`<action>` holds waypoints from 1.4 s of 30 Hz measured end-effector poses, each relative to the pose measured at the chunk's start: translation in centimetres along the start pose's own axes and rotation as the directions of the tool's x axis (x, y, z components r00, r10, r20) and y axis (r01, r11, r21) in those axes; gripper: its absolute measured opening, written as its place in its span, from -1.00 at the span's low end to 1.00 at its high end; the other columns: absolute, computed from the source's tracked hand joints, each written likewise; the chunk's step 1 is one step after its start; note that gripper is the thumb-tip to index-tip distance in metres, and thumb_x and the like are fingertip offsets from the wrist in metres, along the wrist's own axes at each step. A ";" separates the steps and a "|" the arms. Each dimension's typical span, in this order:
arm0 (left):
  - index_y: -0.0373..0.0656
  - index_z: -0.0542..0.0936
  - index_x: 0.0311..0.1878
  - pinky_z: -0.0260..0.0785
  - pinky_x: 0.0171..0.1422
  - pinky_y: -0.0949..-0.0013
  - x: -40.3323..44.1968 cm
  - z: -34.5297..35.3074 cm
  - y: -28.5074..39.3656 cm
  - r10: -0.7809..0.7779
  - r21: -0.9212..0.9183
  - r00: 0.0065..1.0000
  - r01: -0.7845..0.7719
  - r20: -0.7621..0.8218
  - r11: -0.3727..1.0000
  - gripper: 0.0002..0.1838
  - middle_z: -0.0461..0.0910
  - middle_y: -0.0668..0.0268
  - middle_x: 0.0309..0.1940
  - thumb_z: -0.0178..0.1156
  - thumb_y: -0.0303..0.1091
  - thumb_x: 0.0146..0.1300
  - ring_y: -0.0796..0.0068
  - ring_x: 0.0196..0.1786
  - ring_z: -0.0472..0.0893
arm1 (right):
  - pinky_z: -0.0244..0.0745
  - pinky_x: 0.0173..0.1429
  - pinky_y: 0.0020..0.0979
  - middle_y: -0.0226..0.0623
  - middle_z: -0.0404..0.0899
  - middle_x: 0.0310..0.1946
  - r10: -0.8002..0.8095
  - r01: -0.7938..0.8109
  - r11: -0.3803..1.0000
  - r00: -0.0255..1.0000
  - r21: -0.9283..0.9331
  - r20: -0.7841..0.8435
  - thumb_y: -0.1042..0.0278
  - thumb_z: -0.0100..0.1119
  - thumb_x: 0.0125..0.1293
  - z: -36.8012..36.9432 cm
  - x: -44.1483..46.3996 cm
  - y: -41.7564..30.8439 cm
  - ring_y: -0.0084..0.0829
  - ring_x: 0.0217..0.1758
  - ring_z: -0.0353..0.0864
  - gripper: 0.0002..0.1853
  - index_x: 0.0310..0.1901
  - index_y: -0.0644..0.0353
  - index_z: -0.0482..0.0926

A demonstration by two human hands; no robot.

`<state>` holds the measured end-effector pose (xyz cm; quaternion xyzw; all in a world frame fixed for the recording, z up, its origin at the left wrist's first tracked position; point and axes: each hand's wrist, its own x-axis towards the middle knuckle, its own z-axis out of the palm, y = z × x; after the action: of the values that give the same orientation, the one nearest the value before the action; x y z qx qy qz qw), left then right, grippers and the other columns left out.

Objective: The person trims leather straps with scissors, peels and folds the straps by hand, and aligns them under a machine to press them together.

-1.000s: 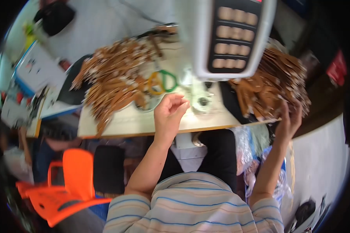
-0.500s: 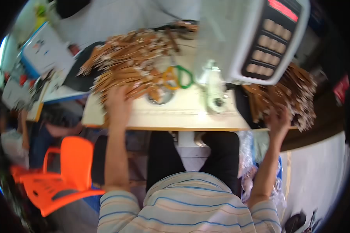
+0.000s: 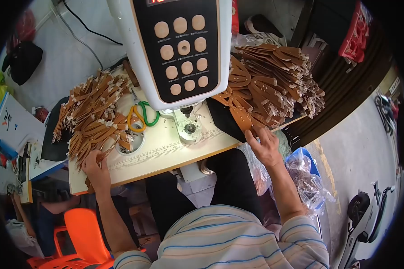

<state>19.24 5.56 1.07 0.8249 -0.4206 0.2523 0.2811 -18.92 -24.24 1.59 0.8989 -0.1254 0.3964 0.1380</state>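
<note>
My left hand (image 3: 96,166) is closed on a brown leather piece at the lower end of the left pile of leather pieces (image 3: 92,107). My right hand (image 3: 265,145) pinches the tip of a brown leather piece (image 3: 241,114) at the front of the right pile (image 3: 278,85). Between the piles stands a white machine with a button panel (image 3: 186,67), its metal lower arm (image 3: 188,127) under the head. Scissors with green and yellow handles (image 3: 143,115) lie left of it, beside a round dish (image 3: 132,143) of small metal parts.
A ruler strip (image 3: 166,151) runs along the white table (image 3: 143,168). An orange chair (image 3: 86,233) stands at the lower left, near another person's arm (image 3: 22,215). A blue bin with plastic bags (image 3: 307,179) is at the right, with a scooter (image 3: 366,224) beyond.
The view has turned, and the machine shows further left. My left hand went from near the machine to the left pile. My right hand has drawn a leather piece toward the right pile's front.
</note>
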 end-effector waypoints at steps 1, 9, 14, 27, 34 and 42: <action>-0.21 0.47 -0.06 0.39 -0.12 0.34 0.0 0.0 -0.1 -0.046 -0.049 0.999 0.047 0.020 0.998 -0.66 0.52 0.20 -0.24 0.22 -0.65 0.06 0.29 -0.19 0.56 | 0.46 -0.45 -0.38 -0.22 0.50 -0.39 -0.022 0.022 1.000 1.000 0.006 -0.004 0.69 0.20 0.01 0.0 0.0 0.0 -0.29 -0.47 0.55 -0.67 -0.15 0.20 0.49; -0.27 0.52 0.00 0.43 -0.11 0.48 2.8 -4.3 4.2 -0.085 -0.519 0.964 0.208 0.251 0.829 -0.68 0.63 0.25 -0.27 0.18 -0.61 0.13 0.50 -0.25 0.61 | 0.42 -0.46 -0.56 -0.28 0.49 -0.49 0.624 -0.606 0.781 0.766 0.149 -0.154 0.44 0.22 0.26 1.4 2.1 3.3 -0.61 -0.53 0.53 -0.61 0.10 0.22 0.38; -0.27 0.50 0.05 0.41 -0.09 0.53 4.5 -4.7 8.6 0.001 -0.712 0.879 0.386 0.477 0.586 -0.60 0.61 0.29 -0.28 0.20 -0.64 0.09 0.59 -0.23 0.58 | 0.40 -0.36 -0.57 -0.30 0.49 -0.49 0.756 -0.744 0.655 0.649 0.133 -0.091 0.41 0.26 0.23 -1.5 5.6 -1.3 -0.60 -0.49 0.51 -0.36 0.32 0.16 0.22; -0.33 0.46 -0.01 0.44 -0.11 0.45 -1.5 -1.5 16.4 0.212 -0.560 0.971 -0.237 -0.110 0.794 -0.66 0.62 0.18 -0.25 0.21 -0.63 0.12 0.44 -0.19 0.61 | 0.35 -0.44 -0.67 -0.39 0.60 -0.48 0.296 -0.706 -0.271 0.585 0.654 0.755 0.41 0.18 0.30 3.9 6.5 -11.3 -0.67 -0.50 0.52 -0.88 -0.23 0.28 0.59; -0.25 0.54 -0.08 0.45 0.03 0.39 -6.0 2.9 16.5 -0.161 -0.751 0.741 0.661 0.651 0.006 -0.65 0.62 0.18 -0.18 0.29 -0.66 0.02 0.36 -0.12 0.62 | 0.29 -0.63 -0.69 -0.34 0.60 -0.56 0.221 -0.627 -0.562 0.515 0.540 0.828 0.37 0.15 0.31 3.9 6.3 -11.0 -0.64 -0.65 0.50 -0.87 -0.29 0.26 0.58; -0.25 0.40 0.09 0.40 0.14 0.37 -0.3 3.8 14.0 0.570 -0.869 0.817 -0.344 -0.089 0.356 -0.62 0.59 0.20 -0.08 0.20 -0.56 0.20 0.40 0.00 0.56 | 0.25 -0.76 -0.64 -0.26 0.57 -0.64 -0.117 -0.710 -0.677 0.365 0.195 0.924 0.24 0.16 0.31 2.7 5.7 -9.9 -0.55 -0.76 0.50 -0.76 -0.30 0.29 0.57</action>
<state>8.05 -3.72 1.66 0.4452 -0.7306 -0.0176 0.5174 -9.99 -16.60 2.65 0.4196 -0.2145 0.0422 -0.8810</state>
